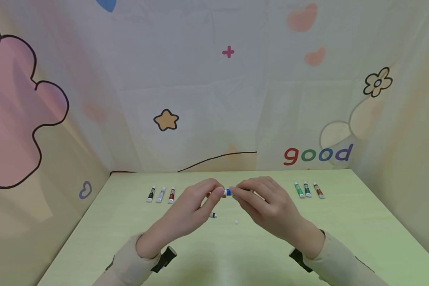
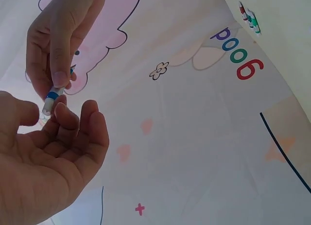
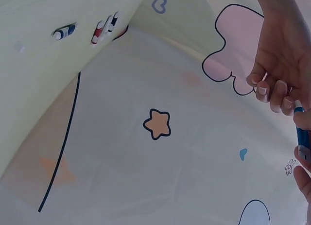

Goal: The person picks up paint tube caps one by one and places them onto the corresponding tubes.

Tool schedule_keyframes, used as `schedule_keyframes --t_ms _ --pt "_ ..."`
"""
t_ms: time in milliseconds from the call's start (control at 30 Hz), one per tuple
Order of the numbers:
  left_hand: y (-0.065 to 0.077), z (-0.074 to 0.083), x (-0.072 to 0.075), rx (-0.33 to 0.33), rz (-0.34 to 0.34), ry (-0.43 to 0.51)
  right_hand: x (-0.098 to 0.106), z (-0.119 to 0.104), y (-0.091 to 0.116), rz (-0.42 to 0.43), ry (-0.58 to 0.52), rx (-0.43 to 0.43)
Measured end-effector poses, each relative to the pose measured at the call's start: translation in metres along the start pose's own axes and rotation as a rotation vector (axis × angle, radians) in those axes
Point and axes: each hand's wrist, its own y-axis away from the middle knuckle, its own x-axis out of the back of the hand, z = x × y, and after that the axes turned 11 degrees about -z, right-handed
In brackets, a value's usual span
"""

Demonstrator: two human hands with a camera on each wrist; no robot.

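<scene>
My right hand [image 1: 271, 198] pinches a small blue-and-white paint tube [image 2: 52, 95] near the centre of the head view. Its white end [image 2: 47, 109] points toward my left hand [image 1: 191, 206]. In the left wrist view, the left thumb stands slightly apart from that end, and the left fingers are loosely bent beside it. The right wrist view shows the tube's blue body [image 3: 302, 132] at the right edge, partly covered by fingers. Below the hands, another paint tube [image 3: 64, 32] with a dark blue band lies on the table, near a tiny white piece [image 1: 236, 222].
On the left of the pale green table [image 1: 221, 258] lie black [image 1: 151, 194], white [image 1: 161, 195] and red [image 1: 171, 195] tubes. Two green tubes [image 1: 299, 190] and a brown one [image 1: 319, 190] lie at the right. A printed curtain [image 1: 207, 87] hangs behind.
</scene>
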Motion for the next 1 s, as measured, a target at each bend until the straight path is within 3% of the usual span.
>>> schedule_keyframes --t_ms 167,467,567,700,1000 --pt "-0.001 0.001 -0.001 0.010 -0.013 0.000 -0.002 0.001 0.000 0.006 0.076 0.056" --pt "-0.005 0.003 -0.006 -0.102 0.095 -0.135 -0.004 0.000 0.000 -0.015 0.183 0.093" --pt "-0.005 0.002 -0.007 -0.120 0.113 -0.159 -0.006 0.000 0.003 -0.040 0.156 0.072" --pt "-0.006 0.002 -0.008 -0.145 0.128 -0.197 -0.009 -0.002 0.010 -0.086 -0.024 -0.040" --pt "-0.006 0.001 -0.008 -0.159 0.122 -0.268 -0.008 -0.007 0.018 -0.222 -0.751 -0.486"
